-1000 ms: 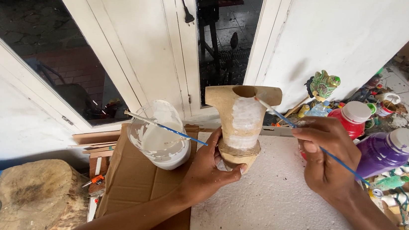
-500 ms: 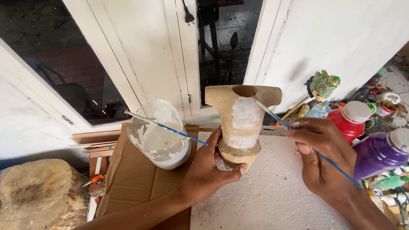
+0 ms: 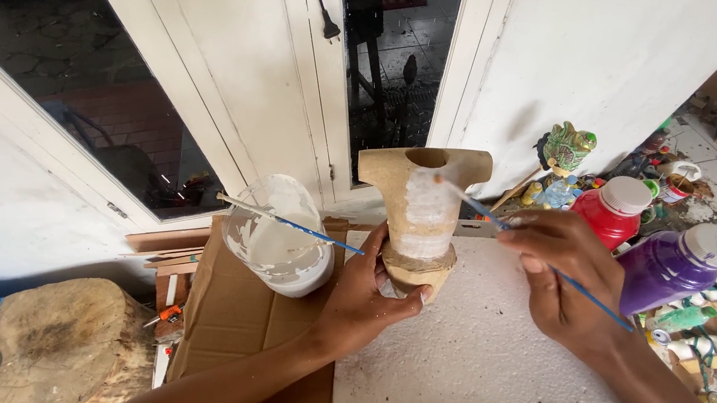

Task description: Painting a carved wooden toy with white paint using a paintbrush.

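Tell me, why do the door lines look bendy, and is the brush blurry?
Head view: the wide lens bows the white door frame near the edges; daylight is soft, with faint shadows. The thin blue brush in the right hand looks sharp, as does the wooden piece in the left hand.

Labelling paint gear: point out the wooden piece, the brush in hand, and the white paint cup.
wooden piece [image 3: 419,168], head view, bare upper face.
paintbrush [image 3: 594,299], head view, blue handle.
paint cup [image 3: 283,256], head view, white-coated wall.
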